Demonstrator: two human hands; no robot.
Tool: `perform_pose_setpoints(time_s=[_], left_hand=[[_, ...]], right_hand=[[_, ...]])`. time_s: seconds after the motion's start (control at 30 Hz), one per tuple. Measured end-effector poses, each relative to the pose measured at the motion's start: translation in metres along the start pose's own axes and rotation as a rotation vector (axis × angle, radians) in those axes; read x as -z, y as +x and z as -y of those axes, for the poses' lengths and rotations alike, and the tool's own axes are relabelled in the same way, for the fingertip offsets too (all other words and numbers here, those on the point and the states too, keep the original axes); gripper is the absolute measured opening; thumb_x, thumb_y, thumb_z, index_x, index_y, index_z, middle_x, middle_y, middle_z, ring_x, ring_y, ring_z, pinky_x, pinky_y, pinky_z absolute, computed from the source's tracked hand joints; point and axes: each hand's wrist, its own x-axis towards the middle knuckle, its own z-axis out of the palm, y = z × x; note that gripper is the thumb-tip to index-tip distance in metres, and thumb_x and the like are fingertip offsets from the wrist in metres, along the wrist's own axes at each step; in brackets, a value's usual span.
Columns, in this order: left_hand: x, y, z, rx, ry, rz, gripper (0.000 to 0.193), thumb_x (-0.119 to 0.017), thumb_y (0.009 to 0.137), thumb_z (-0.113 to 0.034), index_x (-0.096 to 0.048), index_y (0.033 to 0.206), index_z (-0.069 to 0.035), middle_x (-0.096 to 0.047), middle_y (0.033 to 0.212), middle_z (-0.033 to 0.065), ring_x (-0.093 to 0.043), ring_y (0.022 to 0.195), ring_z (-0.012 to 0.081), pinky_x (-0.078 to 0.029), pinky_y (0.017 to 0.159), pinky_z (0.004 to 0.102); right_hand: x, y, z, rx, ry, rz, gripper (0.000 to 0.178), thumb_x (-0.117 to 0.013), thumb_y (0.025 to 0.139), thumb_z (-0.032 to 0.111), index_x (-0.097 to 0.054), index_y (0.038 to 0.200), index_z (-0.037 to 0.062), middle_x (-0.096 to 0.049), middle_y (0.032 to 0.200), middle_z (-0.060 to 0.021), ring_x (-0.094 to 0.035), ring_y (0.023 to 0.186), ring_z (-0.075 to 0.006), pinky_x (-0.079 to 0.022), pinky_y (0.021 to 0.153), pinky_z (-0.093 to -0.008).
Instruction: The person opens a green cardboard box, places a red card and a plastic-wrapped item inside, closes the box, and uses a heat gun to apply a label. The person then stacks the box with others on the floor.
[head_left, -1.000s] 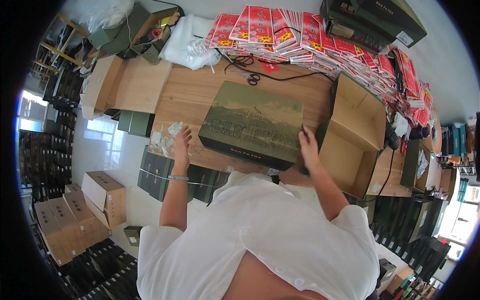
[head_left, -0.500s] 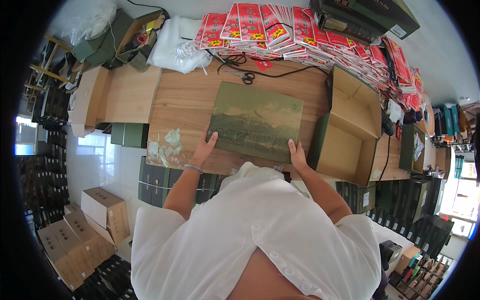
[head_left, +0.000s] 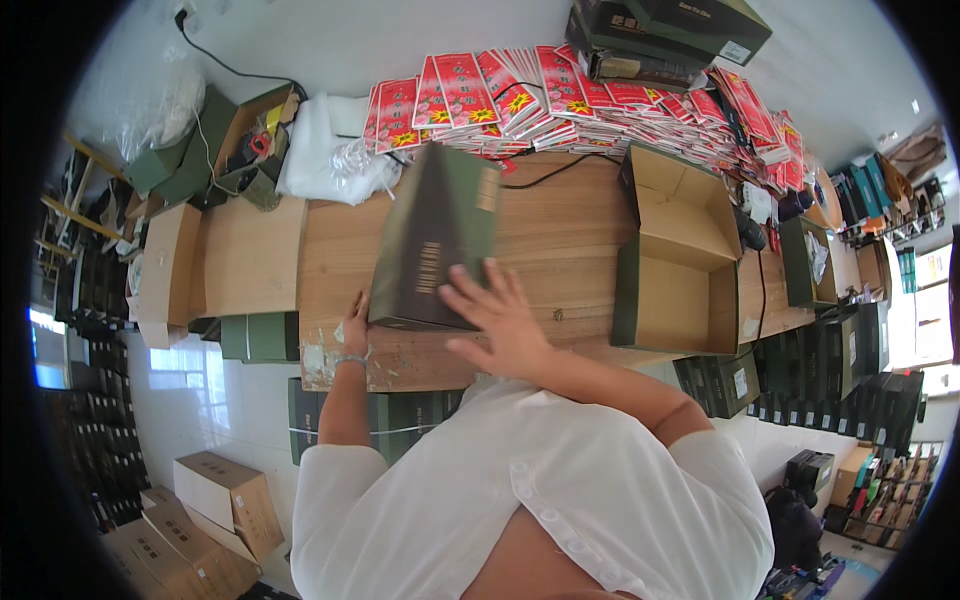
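Observation:
A dark green and brown box (head_left: 435, 235) with gold lettering on one side stands turned and slightly slanted at the left middle of the wooden table. My left hand (head_left: 356, 325) rests by its lower left edge, fingers stretched upward and partly hidden by the box. Spread wide, my right hand (head_left: 500, 320) lies at the box's lower right, fingertips against or just over its side. To the right sits an opened green box (head_left: 680, 290) with a bare cardboard inside and its lid raised.
Red printed packets (head_left: 560, 90) are piled along the table's back, with green boxes (head_left: 670, 40) at the wall. Clear plastic wrap (head_left: 330, 150) lies back left, beside an open carton (head_left: 245, 255). A black cable (head_left: 555, 178) crosses the tabletop. Brown cartons (head_left: 225, 500) stand on the floor.
The box has turned from lying flat, picture side up, to showing its dark side, and shifted left. My right hand has let go of its edge and moved left, fingers spread.

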Motion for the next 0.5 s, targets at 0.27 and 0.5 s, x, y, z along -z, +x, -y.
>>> perform_pose_setpoints(time_s=[0.27, 0.5], left_hand=[[0.015, -0.013, 0.005, -0.157, -0.41, -0.003, 0.047, -0.037, 0.101, -0.035, -0.045, 0.138, -0.006, -0.054, 0.132, 0.0082, -0.052, 0.121, 0.0227, -0.044, 0.099, 0.0342], [-0.041, -0.071, 0.111, -0.029, -0.135, -0.435, 0.035, -0.045, 0.099, -0.034, -0.054, 0.121, -0.008, -0.058, 0.109, 0.0062, -0.054, 0.094, 0.0167, -0.042, 0.086, 0.0314]], right_hand=[[-0.047, 0.064, 0.035, 0.19, 0.09, -0.107, 0.054, -0.053, 0.093, 0.04, -0.046, 0.14, 0.014, -0.027, 0.156, -0.005, -0.008, 0.146, -0.0406, -0.01, 0.113, -0.0634], [-0.011, -0.039, -0.14, -0.162, -0.16, -0.43, 0.049, -0.057, 0.091, 0.031, -0.049, 0.134, 0.0082, -0.04, 0.14, -0.0248, -0.028, 0.134, -0.0447, -0.021, 0.11, -0.0605]])
